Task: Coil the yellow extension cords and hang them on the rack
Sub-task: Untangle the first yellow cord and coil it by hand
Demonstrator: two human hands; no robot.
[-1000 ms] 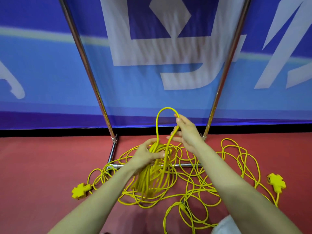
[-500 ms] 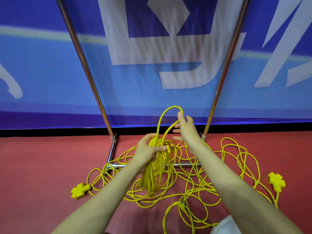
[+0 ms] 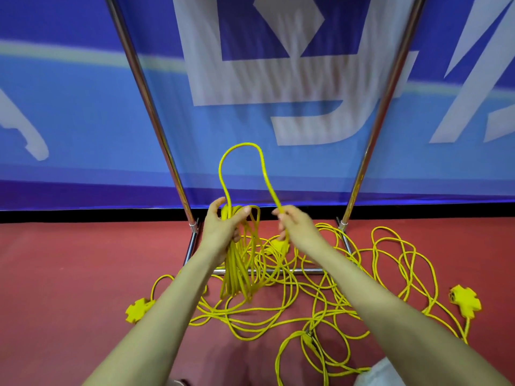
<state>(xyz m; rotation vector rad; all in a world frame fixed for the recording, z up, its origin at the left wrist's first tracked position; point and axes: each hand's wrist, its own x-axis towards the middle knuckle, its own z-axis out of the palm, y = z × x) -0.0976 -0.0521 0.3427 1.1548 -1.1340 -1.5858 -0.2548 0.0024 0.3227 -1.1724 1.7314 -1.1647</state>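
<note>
Down by the foot of the rack point(image 3: 150, 107), a person reaches out with both bare arms over a red floor point(image 3: 83, 274). Their left hand point(image 3: 223, 229) has its grip closed round the top of a coiled bundle point(image 3: 237, 268) of yellow cord, whose long loops hang straight down from the fist towards the tangle below. From that fist one tall loop point(image 3: 242, 146) arches up in front of the blue banner point(image 3: 83, 121) and comes down to the right hand point(image 3: 298, 227), whose grip pinches the strand between thumb and fingers. The two hands are near each other but apart. Loose cord point(image 3: 390, 246) sprawls over the floor in overlapping rings, across the rack's bottom bar point(image 3: 306, 271) and out to the right. A yellow socket block point(image 3: 138, 309) lies left of the tangle and a second block point(image 3: 465, 300) lies well off to the right. Nothing yellow hangs on the rack's shiny posts
</note>
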